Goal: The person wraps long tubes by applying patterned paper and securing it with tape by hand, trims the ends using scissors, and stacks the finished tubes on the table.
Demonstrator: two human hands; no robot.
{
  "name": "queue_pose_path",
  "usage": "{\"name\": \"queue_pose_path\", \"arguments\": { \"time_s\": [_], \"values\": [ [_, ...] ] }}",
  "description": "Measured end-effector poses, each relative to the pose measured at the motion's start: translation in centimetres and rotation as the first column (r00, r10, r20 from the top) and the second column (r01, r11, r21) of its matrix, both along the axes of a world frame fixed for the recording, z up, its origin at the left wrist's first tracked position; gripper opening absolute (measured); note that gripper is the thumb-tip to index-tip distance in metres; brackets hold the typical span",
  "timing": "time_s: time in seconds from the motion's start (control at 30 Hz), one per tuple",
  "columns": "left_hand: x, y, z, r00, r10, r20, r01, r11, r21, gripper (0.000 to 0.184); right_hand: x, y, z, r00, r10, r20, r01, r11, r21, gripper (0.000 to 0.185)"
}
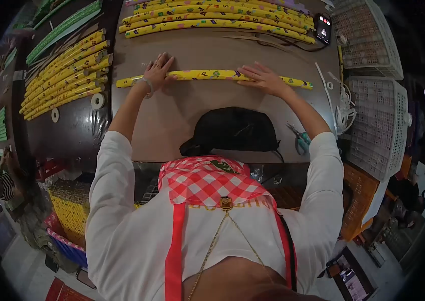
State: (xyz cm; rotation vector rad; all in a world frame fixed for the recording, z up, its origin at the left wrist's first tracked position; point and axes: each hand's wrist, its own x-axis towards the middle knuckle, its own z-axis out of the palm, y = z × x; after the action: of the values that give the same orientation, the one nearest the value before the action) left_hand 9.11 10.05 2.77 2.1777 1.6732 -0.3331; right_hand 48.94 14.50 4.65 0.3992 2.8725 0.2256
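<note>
A long yellow patterned roll (207,74) lies crosswise on the brown table (157,118). My left hand (157,72) rests over its left part, with the fingers spread and pointing away from me. Over the right part lies my right hand (263,79), palm down, its fingers apart and pointing up and left. Both hands touch the roll without wrapping round it. Between my forearms, nearer my body, sits a black pouch (237,129). Pliers with teal handles (300,141) lie beside my right forearm.
Several yellow rolls (217,23) line the table's far side, near a phone (323,28). More yellow rolls (67,80) and tape rings (97,101) lie on the left. White baskets (375,120) and a white cable (344,113) are at the right. Another person (4,183) is at far left.
</note>
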Motion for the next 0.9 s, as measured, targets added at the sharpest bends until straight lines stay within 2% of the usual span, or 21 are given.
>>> {"name": "queue_pose_path", "arguments": {
  "time_s": [0.13,0.17,0.2,0.3,0.4,0.53,0.6,0.73,0.8,0.83,0.9],
  "values": [
    [0.0,0.1,-0.2,1.0,-0.006,-0.018,0.006,1.0,0.009,0.072,-0.8,0.2,0.4,0.993,0.121,0.013,-0.122,0.985,0.121,0.061],
    [0.1,0.1,-0.1,1.0,-0.013,-0.028,0.013,1.0,0.005,0.072,-1.9,0.3,0.2,0.987,-0.034,-0.157,0.023,0.997,-0.071,0.063],
    [0.1,-0.1,-0.2,1.0,-0.005,-0.028,0.005,1.0,0.001,0.072,-2.9,0.1,0.1,0.933,-0.22,-0.287,0.137,0.949,-0.283,0.064],
    [0.0,0.1,-0.3,1.0,-0.002,-0.013,0.002,1.0,0.008,0.073,-5.6,0.4,-0.9,0.903,-0.243,-0.355,0.154,0.953,-0.26,0.062],
    [-0.1,0.0,-0.8,1.0,-0.01,-0.019,0.011,1.0,0.021,0.073,-5.6,0.5,-1.7,0.926,-0.174,-0.335,0.122,0.978,-0.17,0.058],
    [0.1,0.0,-0.3,1.0,-0.011,-0.025,0.012,1.0,0.022,0.074,-5.3,0.2,-1.1,0.938,-0.099,-0.333,0.055,0.989,-0.14,0.054],
    [0.2,-0.1,-0.3,1.0,-0.001,-0.027,0.001,1.0,0.005,0.074,-5.1,-0.2,-0.4,0.985,0.064,-0.161,-0.054,0.996,0.065,0.05],
    [0.1,0.1,-0.9,0.999,-0.003,-0.043,0.004,1.0,0.017,0.073,-5.3,0.1,0.8,0.994,0.064,-0.084,-0.066,0.998,-0.023,0.051],
    [0.1,0.2,-0.8,0.999,0.003,-0.044,-0.002,1.0,0.011,0.073,-5.5,0.5,1.1,0.964,0.058,-0.259,-0.129,0.956,-0.264,0.051],
    [0.2,0.2,-0.6,0.999,0.013,-0.046,-0.013,1.0,-0.005,0.072,-6.0,0.5,1.2,0.964,0.064,-0.257,-0.134,0.955,-0.265,0.051],
    [0.3,0.2,-0.5,0.999,0.025,-0.048,-0.026,0.999,-0.025,0.071,-7.7,0.2,1.0,0.938,-0.133,-0.321,0.059,0.971,-0.23,0.055]
  ]
}}
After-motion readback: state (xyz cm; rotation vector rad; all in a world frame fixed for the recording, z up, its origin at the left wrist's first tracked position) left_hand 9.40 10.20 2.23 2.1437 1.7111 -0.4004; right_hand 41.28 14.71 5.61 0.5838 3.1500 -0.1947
